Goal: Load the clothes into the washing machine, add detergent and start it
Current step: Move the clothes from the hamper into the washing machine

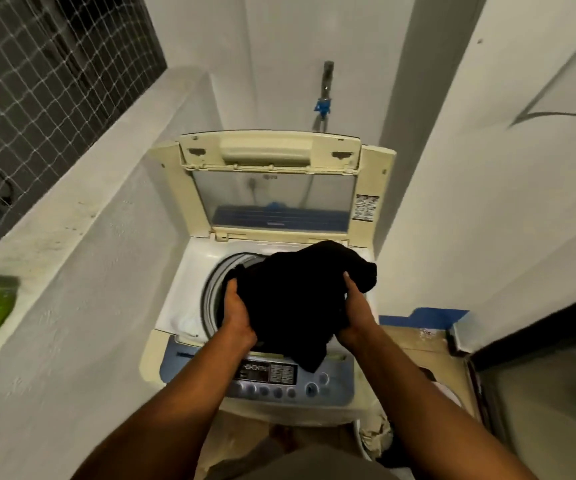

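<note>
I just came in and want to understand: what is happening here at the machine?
A person holds a bundle of black clothes with the left hand and the right hand over the open drum of a top-loading washing machine. Its lid stands raised. The bundle is not inside yet; one end hangs over the control panel.

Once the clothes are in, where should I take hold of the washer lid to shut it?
Probably the raised bar along the top edge of the lid, reached from the front over the drum opening. The lid stands folded upright at the back, so that edge is its free end. The left hand and right hand hold the black clothes now.
</note>
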